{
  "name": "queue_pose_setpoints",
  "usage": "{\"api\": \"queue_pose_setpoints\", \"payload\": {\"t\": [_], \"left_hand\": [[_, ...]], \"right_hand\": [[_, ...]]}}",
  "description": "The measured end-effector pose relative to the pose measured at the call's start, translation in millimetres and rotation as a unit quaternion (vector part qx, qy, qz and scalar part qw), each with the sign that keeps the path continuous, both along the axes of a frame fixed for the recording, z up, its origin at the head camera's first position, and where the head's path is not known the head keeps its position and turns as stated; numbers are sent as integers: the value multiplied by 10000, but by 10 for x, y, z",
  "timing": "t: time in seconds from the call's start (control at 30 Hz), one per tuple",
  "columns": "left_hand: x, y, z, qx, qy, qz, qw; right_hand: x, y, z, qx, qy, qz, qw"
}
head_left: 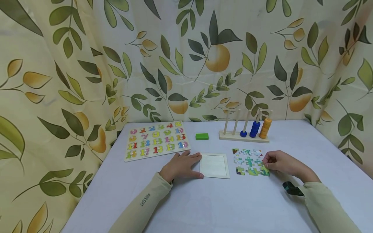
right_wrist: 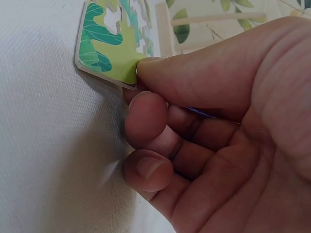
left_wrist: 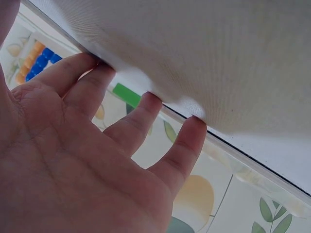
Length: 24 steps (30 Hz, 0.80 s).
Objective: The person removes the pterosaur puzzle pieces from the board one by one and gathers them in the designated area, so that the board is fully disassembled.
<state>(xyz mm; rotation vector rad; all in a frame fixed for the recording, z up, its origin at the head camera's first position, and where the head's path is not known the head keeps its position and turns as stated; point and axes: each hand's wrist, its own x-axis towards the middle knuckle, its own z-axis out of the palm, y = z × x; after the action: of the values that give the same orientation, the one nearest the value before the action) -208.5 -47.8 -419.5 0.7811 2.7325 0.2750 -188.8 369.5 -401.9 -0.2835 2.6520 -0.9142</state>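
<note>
A white puzzle tray (head_left: pixel 227 165) with a raised rim lies flat on the table. My left hand (head_left: pixel 182 165) rests at its left side, fingers spread and straight, with thumb and fingertips at the rim. To the right of the tray, several jigsaw pieces (head_left: pixel 249 161) are laid out in loose rows, with gaps between them. My right hand (head_left: pixel 284 164) is at the right edge of these pieces. Seen from the right wrist, the thumb and index finger pinch the edge of a green jigsaw piece (right_wrist: pixel 124 60) with leaf pictures; the other fingers are curled in.
Behind the left hand lies a number board (head_left: pixel 157 141) with coloured numerals. A green block (head_left: pixel 202 136) sits behind the tray. At the back right stands a wooden peg stand (head_left: pixel 244 138) with blue and orange beads. A patterned curtain (head_left: pixel 186 64) hangs behind the table.
</note>
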Motion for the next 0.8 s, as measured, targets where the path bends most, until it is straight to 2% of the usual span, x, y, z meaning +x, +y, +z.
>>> {"api": "queue_pose_setpoints", "payload": {"t": [0.33, 0.57, 0.8], "left_hand": [[-10, 4, -17, 26, 0, 36, 10000], [10, 8, -32, 46, -58, 66, 10000], [2, 15, -1, 47, 56, -40, 10000]], "right_hand": [[27, -37, 21, -47, 48, 176, 9998], [38, -37, 15, 29, 12, 85, 10000], [14, -48, 53, 98, 318, -107, 9994]]}}
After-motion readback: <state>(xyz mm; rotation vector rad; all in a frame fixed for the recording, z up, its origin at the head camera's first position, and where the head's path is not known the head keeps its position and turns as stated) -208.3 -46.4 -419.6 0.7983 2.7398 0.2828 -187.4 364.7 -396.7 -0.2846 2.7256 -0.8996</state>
